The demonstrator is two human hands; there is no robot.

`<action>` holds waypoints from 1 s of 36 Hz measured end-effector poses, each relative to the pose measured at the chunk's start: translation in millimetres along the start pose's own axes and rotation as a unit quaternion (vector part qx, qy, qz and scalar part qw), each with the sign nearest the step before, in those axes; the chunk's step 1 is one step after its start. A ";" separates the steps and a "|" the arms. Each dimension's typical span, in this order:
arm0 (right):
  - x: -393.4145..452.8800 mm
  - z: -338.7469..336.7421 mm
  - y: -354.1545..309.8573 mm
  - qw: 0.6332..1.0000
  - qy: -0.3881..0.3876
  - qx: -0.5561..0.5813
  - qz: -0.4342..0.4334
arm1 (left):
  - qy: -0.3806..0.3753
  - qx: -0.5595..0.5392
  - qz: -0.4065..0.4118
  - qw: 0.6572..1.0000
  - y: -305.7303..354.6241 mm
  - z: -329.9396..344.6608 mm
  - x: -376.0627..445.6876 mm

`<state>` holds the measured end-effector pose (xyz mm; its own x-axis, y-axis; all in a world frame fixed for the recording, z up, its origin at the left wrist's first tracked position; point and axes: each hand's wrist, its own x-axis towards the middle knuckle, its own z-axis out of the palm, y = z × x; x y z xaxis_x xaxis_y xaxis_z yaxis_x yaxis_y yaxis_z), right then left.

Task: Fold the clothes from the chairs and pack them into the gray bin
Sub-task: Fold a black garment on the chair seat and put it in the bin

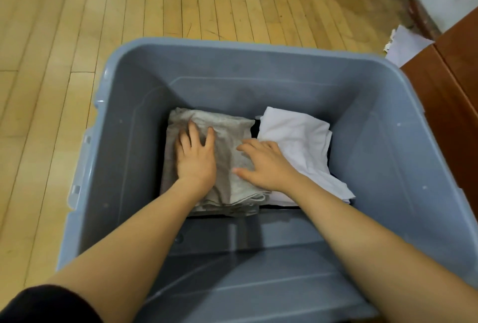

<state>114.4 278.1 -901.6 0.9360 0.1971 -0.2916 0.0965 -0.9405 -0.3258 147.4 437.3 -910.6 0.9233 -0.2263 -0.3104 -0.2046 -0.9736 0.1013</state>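
Observation:
The gray bin (388, 105) stands on the wooden floor right below me. On its bottom lies a folded gray-beige garment (227, 131), and to its right a folded white garment (302, 139) over something dark. Both arms reach down into the bin. My left hand (196, 157) lies flat on the left half of the gray-beige garment, fingers spread. My right hand (263, 164) presses on that garment's right edge, fingers straight and pointing left, next to the white one.
Light wooden floor (103, 25) surrounds the bin to the left and behind. Reddish-brown wooden furniture (450, 105) stands close to the bin's right side, with white paper (406, 45) and a white wall behind it.

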 end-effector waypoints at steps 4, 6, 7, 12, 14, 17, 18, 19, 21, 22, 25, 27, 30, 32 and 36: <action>-15.0 -17.9 5.8 0.987 0.042 0.140 0.062 | 0.025 -0.045 -0.007 0.999 18.9 -17.3 -7.4; -28.4 -26.1 9.6 0.977 0.043 0.186 0.099 | 0.011 -0.076 0.013 0.997 31.6 -28.9 -12.5; -38.6 -32.6 11.8 0.973 0.055 0.194 0.113 | 0.003 -0.093 0.025 0.995 40.8 -36.6 -16.8; -87.0 -69.9 16.5 0.950 0.140 0.225 0.165 | -0.007 -0.137 0.088 0.987 84.8 -69.6 -38.1; -112.1 -90.3 15.4 0.937 0.177 0.235 0.187 | 0.001 -0.166 0.123 0.978 103.8 -87.0 -50.8; -164.6 -122.5 14.7 0.918 0.243 0.240 0.199 | 0.019 -0.243 0.187 0.952 137.6 -115.0 -80.6; -180.3 -131.3 14.6 0.915 0.259 0.233 0.205 | 0.022 -0.265 0.200 0.943 147.2 -122.8 -89.6; -193.0 -138.4 14.1 0.911 0.271 0.225 0.214 | 0.025 -0.280 0.209 0.937 154.6 -129.2 -97.2; -228.2 -154.7 11.0 0.898 0.302 0.220 0.231 | 0.043 -0.297 0.239 0.924 174.1 -142.6 -116.7; -248.1 -161.7 10.2 0.890 0.322 0.217 0.241 | 0.052 -0.304 0.255 0.916 185.0 -150.0 -128.9; -311.2 -178.8 9.2 0.864 0.379 0.197 0.268 | 0.066 -0.324 0.320 0.888 220.4 -174.9 -172.6; -355.0 -188.1 10.0 0.842 0.415 0.191 0.288 | 0.072 -0.337 0.372 0.862 247.3 -190.6 -205.9; -417.8 -199.0 9.0 0.805 0.462 0.186 0.323 | 0.073 -0.347 0.440 0.825 288.1 -208.8 -255.5; -459.0 -202.6 9.2 0.780 0.494 0.174 0.343 | 0.069 -0.352 0.479 0.801 313.9 -218.3 -287.9; -559.7 -196.6 12.8 0.715 0.557 0.153 0.394 | 0.035 -0.346 0.537 0.769 374.4 -222.1 -357.6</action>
<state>-341.8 101.3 -565.8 0.3640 -0.8639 0.3482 -0.5283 -0.4994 -0.6867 -187.1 160.4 -551.8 0.3630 -0.8627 0.3521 -0.6613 0.0277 0.7496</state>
